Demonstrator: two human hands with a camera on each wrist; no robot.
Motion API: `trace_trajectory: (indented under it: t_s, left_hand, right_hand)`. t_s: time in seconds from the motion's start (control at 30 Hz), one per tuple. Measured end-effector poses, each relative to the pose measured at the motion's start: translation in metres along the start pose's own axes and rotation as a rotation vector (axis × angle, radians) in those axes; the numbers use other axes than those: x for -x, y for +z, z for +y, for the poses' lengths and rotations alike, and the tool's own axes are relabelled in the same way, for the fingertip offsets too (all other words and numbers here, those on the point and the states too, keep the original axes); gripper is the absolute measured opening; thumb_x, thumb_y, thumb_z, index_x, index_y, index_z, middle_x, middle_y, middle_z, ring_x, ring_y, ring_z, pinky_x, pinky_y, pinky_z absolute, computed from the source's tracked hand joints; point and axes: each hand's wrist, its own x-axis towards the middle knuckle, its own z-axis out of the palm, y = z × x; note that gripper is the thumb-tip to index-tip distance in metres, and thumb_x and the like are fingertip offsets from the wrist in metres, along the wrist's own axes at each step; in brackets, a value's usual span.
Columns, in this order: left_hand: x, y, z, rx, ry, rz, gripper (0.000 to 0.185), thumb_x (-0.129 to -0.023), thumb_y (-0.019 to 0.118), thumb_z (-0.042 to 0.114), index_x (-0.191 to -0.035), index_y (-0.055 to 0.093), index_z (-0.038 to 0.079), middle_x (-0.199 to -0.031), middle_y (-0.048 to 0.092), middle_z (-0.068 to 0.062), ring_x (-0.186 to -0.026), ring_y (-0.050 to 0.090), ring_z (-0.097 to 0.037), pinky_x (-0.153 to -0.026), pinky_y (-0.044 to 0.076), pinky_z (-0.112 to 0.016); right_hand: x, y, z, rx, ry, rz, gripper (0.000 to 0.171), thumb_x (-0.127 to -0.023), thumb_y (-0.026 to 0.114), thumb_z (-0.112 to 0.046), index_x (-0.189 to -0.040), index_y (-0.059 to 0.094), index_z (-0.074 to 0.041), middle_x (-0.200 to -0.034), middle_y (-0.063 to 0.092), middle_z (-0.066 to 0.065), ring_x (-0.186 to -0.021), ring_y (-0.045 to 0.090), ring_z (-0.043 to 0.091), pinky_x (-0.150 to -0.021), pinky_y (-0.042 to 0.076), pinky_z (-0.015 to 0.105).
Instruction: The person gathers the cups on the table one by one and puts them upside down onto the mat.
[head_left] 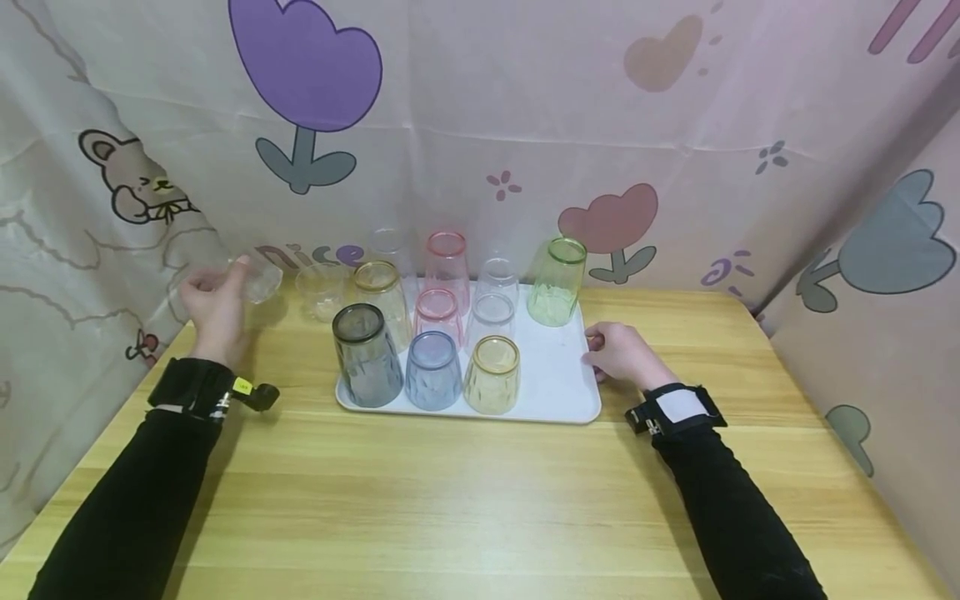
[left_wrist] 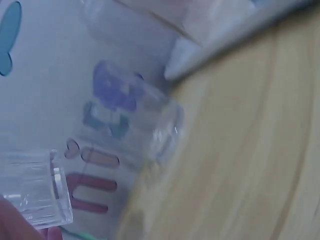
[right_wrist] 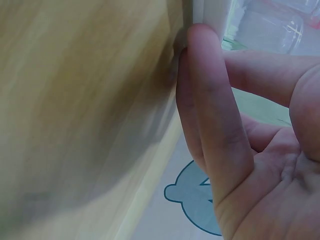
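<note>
My left hand (head_left: pixel 225 287) grips a clear glass (head_left: pixel 262 281) just above the table's far left, near the curtain. The left wrist view shows this clear glass (left_wrist: pixel 34 187) at the lower left, against my fingers. A second clear glass (head_left: pixel 321 292) stands on the table between that hand and the white tray (head_left: pixel 558 375). Several upturned coloured and clear glasses fill the tray's left and back, among them a grey glass (head_left: pixel 365 354) and a green glass (head_left: pixel 557 281). My right hand (head_left: pixel 600 350) rests at the tray's right edge. Its straight fingers (right_wrist: pixel 210 100) touch the rim (right_wrist: pixel 202 12).
A wooden table (head_left: pixel 480 500) stretches toward me in front of the tray. A printed fabric backdrop (head_left: pixel 480 125) closes in the back and both sides. The second clear glass (left_wrist: pixel 155 125) lies close to the tray corner (left_wrist: pixel 187 55) in the left wrist view.
</note>
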Motion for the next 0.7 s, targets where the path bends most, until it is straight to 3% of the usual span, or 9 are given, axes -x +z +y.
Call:
trace_trajectory:
  t_s: [0.1, 0.17, 0.33, 0.4, 0.5, 0.57, 0.7]
  left_hand:
    - [0.008, 0.003, 0.005, 0.145, -0.014, -0.009, 0.055, -0.093, 0.080, 0.023, -0.125, 0.035, 0.021, -0.120, 0.034, 0.008, -0.111, 0.043, -0.004, -0.098, 0.043, -0.013]
    - [0.013, 0.006, 0.009, 0.244, -0.036, -0.054, 0.054, -0.094, 0.079, 0.022, -0.124, 0.034, 0.020, -0.126, 0.037, 0.007, -0.116, 0.046, -0.005, -0.104, 0.043, -0.017]
    - [0.034, 0.015, 0.019, 0.487, -0.110, -0.198, 0.070, -0.097, 0.075, 0.020, -0.148, 0.027, 0.025, -0.145, 0.042, 0.005, -0.135, 0.046, -0.010, -0.115, 0.038, -0.022]
    - [0.043, 0.019, 0.022, 0.542, -0.136, -0.262, 0.075, -0.099, 0.072, 0.023, -0.155, 0.024, 0.027, -0.149, 0.040, 0.004, -0.140, 0.042, -0.011, -0.115, 0.038, -0.021]
    - [0.056, 0.025, 0.026, 0.591, -0.163, -0.358, 0.067, -0.103, 0.066, 0.028, -0.157, 0.026, 0.025, -0.150, 0.038, 0.001, -0.142, 0.039, -0.013, -0.114, 0.039, -0.021]
    - [0.065, 0.028, 0.027, 0.623, -0.181, -0.401, 0.059, -0.104, 0.064, 0.031, -0.153, 0.033, 0.021, -0.150, 0.040, -0.002, -0.142, 0.041, -0.014, -0.114, 0.041, -0.023]
    - [0.083, 0.034, 0.029, 0.664, -0.234, -0.448, 0.061, -0.104, 0.062, 0.037, -0.154, 0.032, 0.019, -0.151, 0.039, -0.004, -0.141, 0.044, -0.016, -0.111, 0.045, -0.024]
  right_hand:
    - [0.000, 0.000, 0.001, 0.007, 0.003, 0.005, 0.051, -0.097, 0.065, 0.000, -0.142, 0.048, 0.015, -0.115, 0.059, 0.027, -0.072, 0.070, 0.021, -0.065, 0.062, 0.030]
    - [0.000, 0.000, 0.002, 0.006, 0.001, 0.008, 0.051, -0.096, 0.065, 0.001, -0.142, 0.048, 0.015, -0.115, 0.060, 0.027, -0.072, 0.070, 0.021, -0.065, 0.062, 0.030]
    - [-0.001, 0.001, 0.003, -0.008, -0.007, 0.009, 0.052, -0.097, 0.065, 0.001, -0.142, 0.048, 0.016, -0.116, 0.060, 0.028, -0.071, 0.071, 0.021, -0.064, 0.063, 0.031]
    - [-0.001, 0.001, 0.003, -0.017, -0.009, 0.008, 0.052, -0.097, 0.065, 0.001, -0.142, 0.047, 0.017, -0.117, 0.060, 0.029, -0.071, 0.071, 0.021, -0.064, 0.063, 0.031]
    - [-0.001, 0.002, 0.004, -0.026, -0.006, 0.007, 0.051, -0.097, 0.065, 0.001, -0.142, 0.047, 0.017, -0.118, 0.060, 0.029, -0.071, 0.070, 0.021, -0.065, 0.063, 0.031]
    - [-0.002, 0.002, 0.004, -0.032, -0.003, 0.006, 0.051, -0.096, 0.065, 0.001, -0.142, 0.047, 0.017, -0.118, 0.059, 0.029, -0.072, 0.070, 0.020, -0.065, 0.063, 0.032]
    - [-0.001, 0.003, 0.004, -0.024, -0.002, 0.015, 0.049, -0.097, 0.064, 0.002, -0.141, 0.048, 0.017, -0.116, 0.059, 0.028, -0.071, 0.070, 0.020, -0.064, 0.063, 0.031]
